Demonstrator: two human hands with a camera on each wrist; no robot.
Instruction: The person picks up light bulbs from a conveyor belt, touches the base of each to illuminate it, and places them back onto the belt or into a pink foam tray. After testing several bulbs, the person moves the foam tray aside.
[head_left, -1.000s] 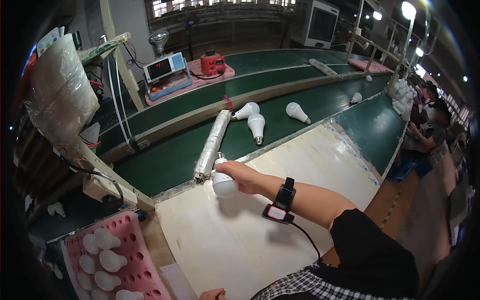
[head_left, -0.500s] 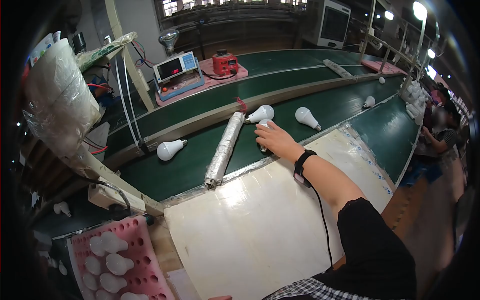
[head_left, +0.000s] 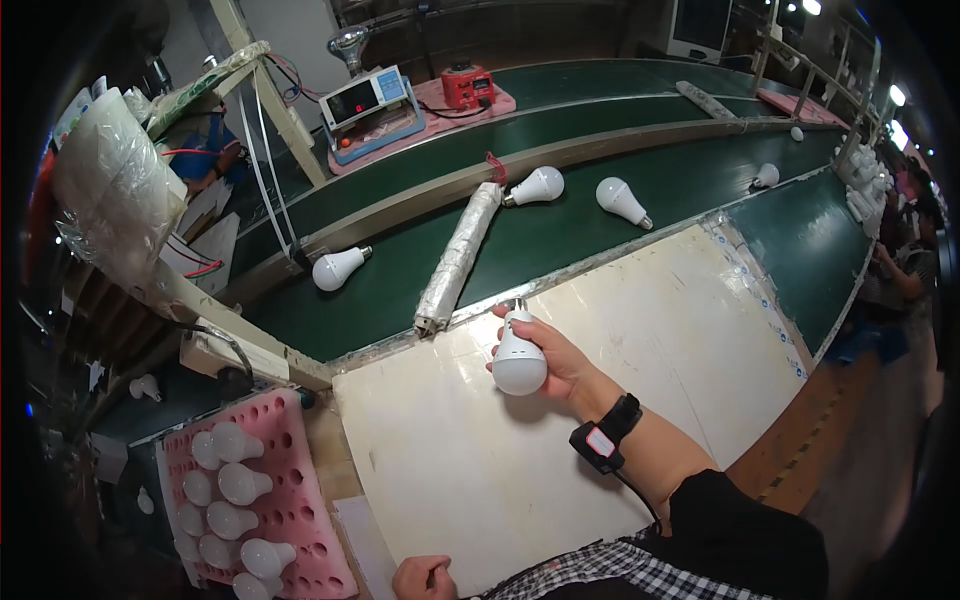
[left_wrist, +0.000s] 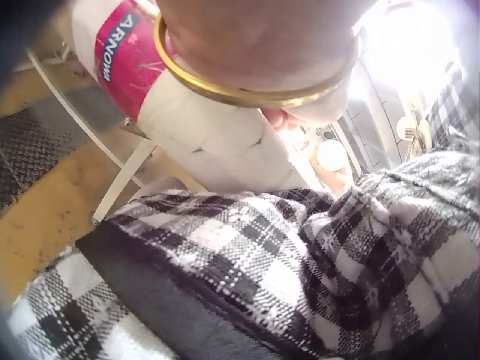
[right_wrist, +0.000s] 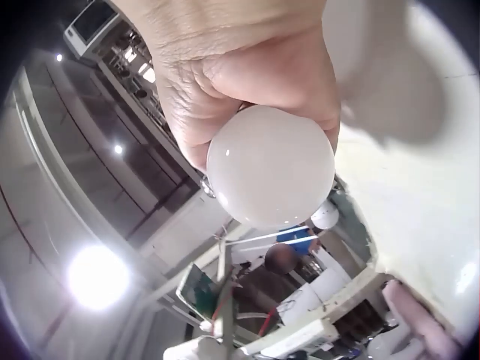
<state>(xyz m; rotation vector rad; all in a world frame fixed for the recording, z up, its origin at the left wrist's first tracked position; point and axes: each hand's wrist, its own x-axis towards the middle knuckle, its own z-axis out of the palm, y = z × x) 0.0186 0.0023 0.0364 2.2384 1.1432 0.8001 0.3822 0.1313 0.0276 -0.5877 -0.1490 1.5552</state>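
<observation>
In the head view my right hand grips a white bulb by its body above the pale board, its metal cap pointing away and its dome toward me. The right wrist view shows the bulb's round dome large, with the right hand wrapped around its far part. My left hand lies at the board's near edge, fingers curled, with nothing seen in it. In the left wrist view the left hand is mostly hidden behind the wrist and a gold bangle.
On the green belt lie a wrapped bar and loose bulbs, one left, others right. Pink foam holding several bulbs stands at the near left. Behind are a digital meter and a red device.
The first bulb was set down left of the wrapped bar. My right hand then took another bulb from the belt and brought it back over the board.
</observation>
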